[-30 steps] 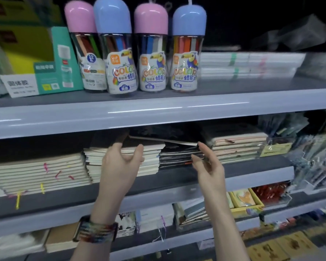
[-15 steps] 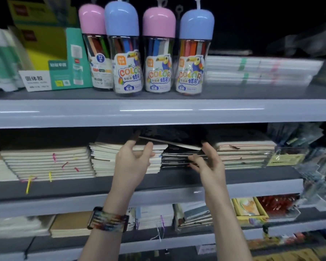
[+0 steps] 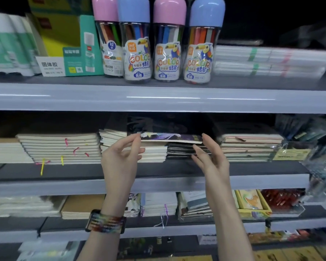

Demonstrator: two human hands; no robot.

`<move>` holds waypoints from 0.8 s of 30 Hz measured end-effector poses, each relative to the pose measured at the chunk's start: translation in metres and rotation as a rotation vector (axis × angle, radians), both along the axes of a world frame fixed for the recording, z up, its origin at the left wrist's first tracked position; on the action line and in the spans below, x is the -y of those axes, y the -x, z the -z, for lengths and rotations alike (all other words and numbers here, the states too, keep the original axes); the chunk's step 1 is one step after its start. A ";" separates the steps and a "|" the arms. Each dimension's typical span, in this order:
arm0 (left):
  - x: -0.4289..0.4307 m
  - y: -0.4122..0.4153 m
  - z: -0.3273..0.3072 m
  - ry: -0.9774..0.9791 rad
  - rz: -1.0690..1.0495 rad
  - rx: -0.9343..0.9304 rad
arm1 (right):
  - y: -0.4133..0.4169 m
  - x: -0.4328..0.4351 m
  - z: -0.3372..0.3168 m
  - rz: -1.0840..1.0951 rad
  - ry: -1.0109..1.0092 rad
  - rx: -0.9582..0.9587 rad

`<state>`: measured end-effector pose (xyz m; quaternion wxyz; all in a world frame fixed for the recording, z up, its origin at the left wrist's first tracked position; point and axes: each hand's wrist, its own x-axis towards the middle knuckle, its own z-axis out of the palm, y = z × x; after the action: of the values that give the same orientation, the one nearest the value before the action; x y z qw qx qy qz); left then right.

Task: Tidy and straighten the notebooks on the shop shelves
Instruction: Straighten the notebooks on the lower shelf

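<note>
Head view: a person's left hand [image 3: 120,159] and right hand [image 3: 211,159], fingers spread, pinch the two ends of a dark-covered notebook [image 3: 171,137] lying across two stacks on the middle shelf [image 3: 64,183]. The cream stack [image 3: 60,147] at left still fans crookedly; most straightening seems left.

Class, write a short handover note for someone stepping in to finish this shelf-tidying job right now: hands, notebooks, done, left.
Left hand: fingers at the left end of the dark purple illustrated notebook.
Right hand: fingers at its right end.
That notebook lies across the cream-paged stack and the black stack on the middle shelf.
Done: the pink-edged stack looks squared.
Left: seat the purple notebook; straighten the fanned cream stack with ribbon markers.
</note>
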<state>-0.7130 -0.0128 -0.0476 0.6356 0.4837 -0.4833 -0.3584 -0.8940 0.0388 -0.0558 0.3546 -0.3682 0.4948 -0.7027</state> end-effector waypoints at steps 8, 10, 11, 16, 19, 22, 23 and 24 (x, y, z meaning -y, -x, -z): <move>-0.005 -0.016 0.002 -0.006 0.015 -0.171 | -0.013 0.005 0.002 -0.001 0.046 0.213; -0.007 -0.017 0.001 0.001 0.045 -0.210 | -0.018 0.007 0.004 0.004 0.055 0.358; -0.009 -0.017 0.001 -0.004 0.064 -0.222 | -0.021 0.007 0.004 0.002 0.061 0.425; -0.019 -0.023 0.011 -0.118 0.201 -0.242 | -0.034 0.004 0.007 -0.047 0.042 0.559; -0.029 -0.027 0.015 -0.192 0.340 -0.158 | -0.043 0.004 0.015 -0.080 0.005 0.546; -0.039 -0.033 0.022 -0.225 0.472 -0.025 | -0.052 0.000 0.021 -0.096 -0.009 0.507; -0.042 -0.036 0.025 -0.231 0.501 0.020 | -0.056 -0.002 0.023 -0.104 -0.010 0.485; -0.044 -0.039 0.028 -0.233 0.522 0.065 | -0.059 -0.004 0.025 -0.107 -0.012 0.461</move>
<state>-0.6742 0.0314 -0.0755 0.4462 0.4240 -0.5669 -0.5475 -0.8355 0.0431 -0.0805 0.4973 -0.2218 0.3847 -0.7453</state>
